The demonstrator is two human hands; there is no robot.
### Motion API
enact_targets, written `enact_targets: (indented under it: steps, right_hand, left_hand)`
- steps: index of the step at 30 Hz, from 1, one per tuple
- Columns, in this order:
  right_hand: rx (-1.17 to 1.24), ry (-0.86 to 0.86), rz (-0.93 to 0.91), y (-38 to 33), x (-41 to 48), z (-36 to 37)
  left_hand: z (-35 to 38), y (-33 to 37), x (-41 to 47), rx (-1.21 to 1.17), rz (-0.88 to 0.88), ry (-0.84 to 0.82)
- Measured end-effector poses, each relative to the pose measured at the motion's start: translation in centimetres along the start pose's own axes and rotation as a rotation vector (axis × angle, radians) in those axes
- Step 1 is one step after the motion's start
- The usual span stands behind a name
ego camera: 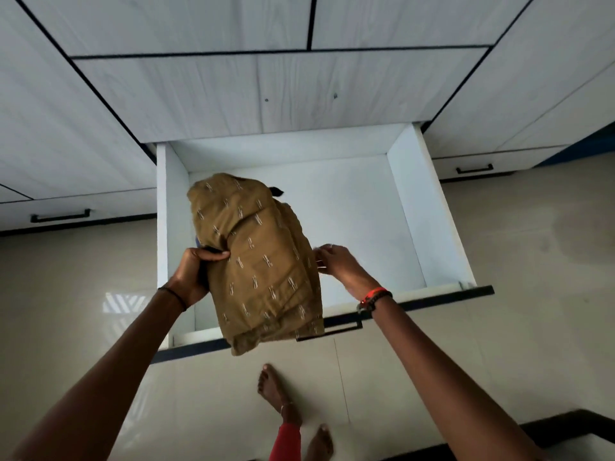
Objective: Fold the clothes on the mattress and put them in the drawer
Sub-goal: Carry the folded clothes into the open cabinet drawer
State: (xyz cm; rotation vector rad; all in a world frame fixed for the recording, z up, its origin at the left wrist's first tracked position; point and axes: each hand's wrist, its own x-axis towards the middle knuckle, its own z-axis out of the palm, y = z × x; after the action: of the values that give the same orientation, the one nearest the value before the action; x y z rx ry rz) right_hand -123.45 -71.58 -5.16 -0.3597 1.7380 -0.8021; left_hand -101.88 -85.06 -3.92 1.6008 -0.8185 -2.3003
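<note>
Folded clothes (263, 261), a brown bundle, hung above the front of the open drawer (411, 201), the left hand (194, 271) gripping its left edge with curled fingers, the right hand (342, 266) touching its right edge with bent fingertips, whether pinching could not be told.
</note>
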Motion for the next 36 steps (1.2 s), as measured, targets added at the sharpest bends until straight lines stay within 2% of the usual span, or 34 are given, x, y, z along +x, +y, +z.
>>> enact_targets:
  steps: [2, 4, 8, 11, 13, 16, 20, 25, 31, 36]
  right_hand:
    - [0.218, -0.185, 0.091, -1.5, 0.7, 1.6]
    - [0.412, -0.290, 0.150, -2.4, 1.1, 3.0]
    - [0.683, -0.311, 0.194, -2.8, 2.2, 3.7]
    - [0.775, -0.374, 0.224, -2.6, 3.7, 3.7]
    - [0.740, -0.393, 0.206, -2.2, 4.8, 3.7]
    - [0.560, -0.394, 0.180, -2.4, 7.1, 4.3]
    - [0.411, -0.361, 0.213, -2.0, 12.2, 5.6]
    - [0.349, -0.283, 0.245, -1.0, 19.6, 7.7]
    - [0.359, -0.291, 0.242, -2.0, 27.5, 10.3]
    - [0.328, -0.297, 0.215, -4.3, 32.4, 12.5]
  left_hand:
    - [0.0, 1.0, 0.1, 0.030, -0.048, -0.064]
    - [0.0, 2.0, 0.5, 0.073, -0.072, -0.097]
    - [-0.8, 4.0, 2.0, 0.208, -0.058, -0.121]
    - [-1.3, 5.0, 3.7, 0.248, -0.063, -0.135]
    - [-1.3, 5.2, 4.9, 0.258, -0.069, -0.115]
    - [-1.5, 5.0, 7.6, 0.241, -0.070, -0.053]
    - [-3.0, 4.2, 12.3, 0.247, -0.045, 0.081]
    - [-4.9, 3.2, 19.1, 0.268, -0.068, 0.215]
    - [-6.8, 4.5, 25.4, 0.313, 0.042, 0.359]
    - [-7.7, 7.3, 29.2, 0.179, 0.088, 0.400]
